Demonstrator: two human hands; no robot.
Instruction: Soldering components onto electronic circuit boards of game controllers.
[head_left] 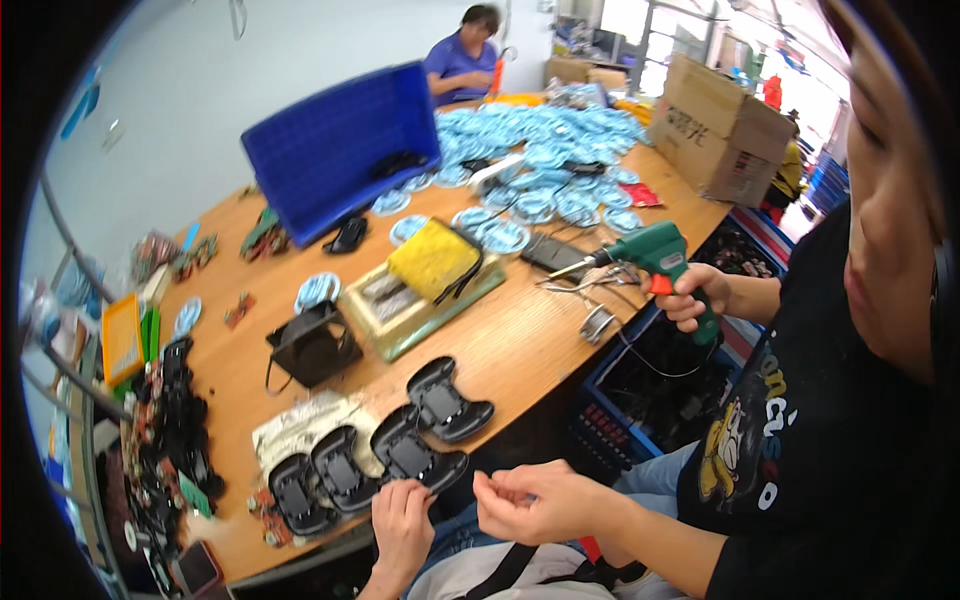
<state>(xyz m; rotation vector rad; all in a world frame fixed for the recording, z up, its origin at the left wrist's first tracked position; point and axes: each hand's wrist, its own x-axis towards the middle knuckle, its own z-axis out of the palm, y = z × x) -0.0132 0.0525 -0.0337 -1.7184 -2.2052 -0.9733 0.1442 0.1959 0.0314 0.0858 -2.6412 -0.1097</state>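
A row of several curved black plastic shells [405, 447] lies along the near table edge. My left hand [403, 525] is closed at the lower end of that row, its fingertips beside the shell rims; what they pinch, if anything, is hidden. Over my lap, to the right, my right hand [540, 505] is curled with thumb and fingers together, and anything in it is too small to make out. Beyond it, the hand [690, 300] of the person in black on my right grips a green soldering gun [640, 250] with a red trigger, its tip pointing left over the table.
Behind the shells stand a black box-shaped fan [313, 345] and a yellow sponge [435, 260] on a tray. A blue bin [340, 150], pale-blue discs [540, 135] and a carton [715, 130] fill the far side. Circuit boards and black parts [170, 430] pile up left.
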